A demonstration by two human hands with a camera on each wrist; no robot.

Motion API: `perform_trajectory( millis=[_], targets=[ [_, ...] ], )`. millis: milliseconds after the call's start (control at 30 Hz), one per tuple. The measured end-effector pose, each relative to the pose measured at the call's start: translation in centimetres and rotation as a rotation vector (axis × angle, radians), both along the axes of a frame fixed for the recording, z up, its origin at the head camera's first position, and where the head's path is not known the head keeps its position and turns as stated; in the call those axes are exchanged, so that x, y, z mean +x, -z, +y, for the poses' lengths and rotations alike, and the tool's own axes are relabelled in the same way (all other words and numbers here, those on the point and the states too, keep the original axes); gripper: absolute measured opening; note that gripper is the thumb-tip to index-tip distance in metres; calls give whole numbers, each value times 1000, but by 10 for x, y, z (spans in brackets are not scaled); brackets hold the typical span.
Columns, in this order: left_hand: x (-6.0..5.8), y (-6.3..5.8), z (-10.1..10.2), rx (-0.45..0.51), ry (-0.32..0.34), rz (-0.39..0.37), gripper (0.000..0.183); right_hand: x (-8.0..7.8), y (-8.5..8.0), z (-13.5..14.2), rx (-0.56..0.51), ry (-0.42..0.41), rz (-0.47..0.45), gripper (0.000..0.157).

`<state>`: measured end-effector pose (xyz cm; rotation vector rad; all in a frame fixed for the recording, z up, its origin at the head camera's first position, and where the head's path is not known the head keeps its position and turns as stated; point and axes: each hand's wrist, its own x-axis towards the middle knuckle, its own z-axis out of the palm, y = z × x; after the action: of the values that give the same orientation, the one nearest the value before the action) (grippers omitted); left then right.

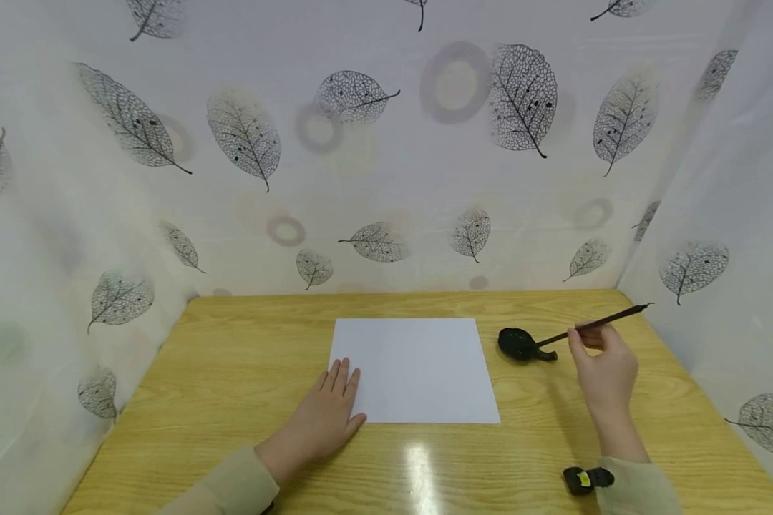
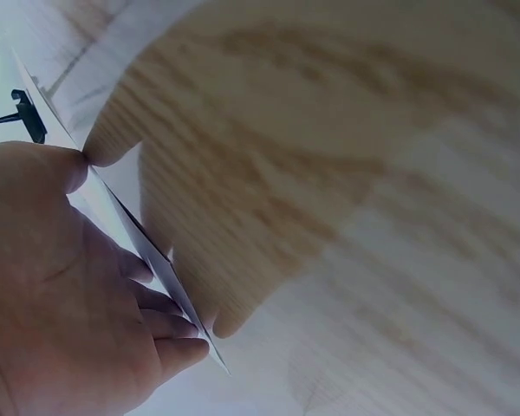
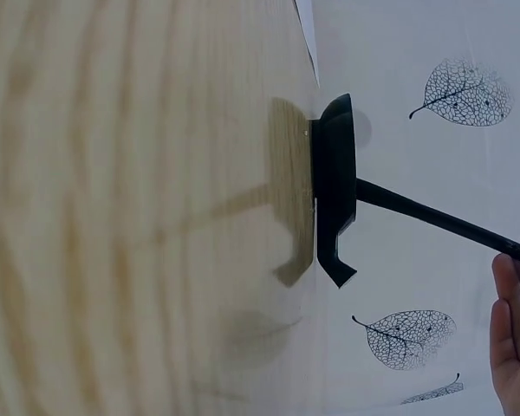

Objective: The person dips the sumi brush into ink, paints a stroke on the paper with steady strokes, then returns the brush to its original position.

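A white sheet of paper [image 1: 419, 372] lies flat on the wooden table. My left hand [image 1: 325, 418] rests on its left edge, fingers straight and slightly spread; in the left wrist view the fingertips [image 2: 184, 351] touch the sheet. To the right of the paper sits a small black ink dish [image 1: 517, 345] with a short curved handle. My right hand [image 1: 608, 365] pinches a dark, slender writing brush [image 1: 592, 325] between thumb and fingers. The brush [image 3: 442, 222] slants down into the dish [image 3: 334, 173], and its tip is hidden behind the rim.
The table [image 1: 245, 357] has a wood-grain top. White curtains [image 1: 386, 164] with a skeleton-leaf print enclose its back and sides. A black strap device with a yellow label [image 1: 580, 481] is at the right sleeve [image 1: 638, 486].
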<state>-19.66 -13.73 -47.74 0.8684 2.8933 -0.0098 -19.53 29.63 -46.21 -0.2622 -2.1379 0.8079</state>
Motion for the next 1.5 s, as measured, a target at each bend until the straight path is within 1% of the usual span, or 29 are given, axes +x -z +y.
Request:
perform_trajectory(
  millis=[100, 333, 533, 733, 900, 1067, 1300, 1400, 1500],
  targets=[
    [0, 1, 0, -2, 0, -2, 75, 2, 0, 1, -35, 17, -29, 14],
    [0, 2, -1, -18, 1, -8, 75, 3, 2, 3, -53, 32, -55, 16],
    [0, 2, -1, -40, 20, 6, 74, 3, 1, 2, -79, 46, -54, 15],
    [-1, 5, -1, -65, 26, 18, 75, 3, -1, 3, -125, 37, -44, 14],
    [-1, 6, -1, -90, 31, 29, 75, 4, -1, 3, -159, 47, -40, 15],
    [-1, 5, -1, -91, 29, 29, 75, 3, -3, 2, -176, 40, 11, 16],
    [0, 5, -1, -82, 25, 21, 74, 2, -14, -1, -169, 33, 114, 16],
    [0, 4, -1, -86, 30, 30, 74, 1, -16, -2, -161, 24, 134, 17],
    [0, 4, -1, -90, 34, 34, 74, 0, -16, -2, -146, 23, 132, 18]
  ],
)
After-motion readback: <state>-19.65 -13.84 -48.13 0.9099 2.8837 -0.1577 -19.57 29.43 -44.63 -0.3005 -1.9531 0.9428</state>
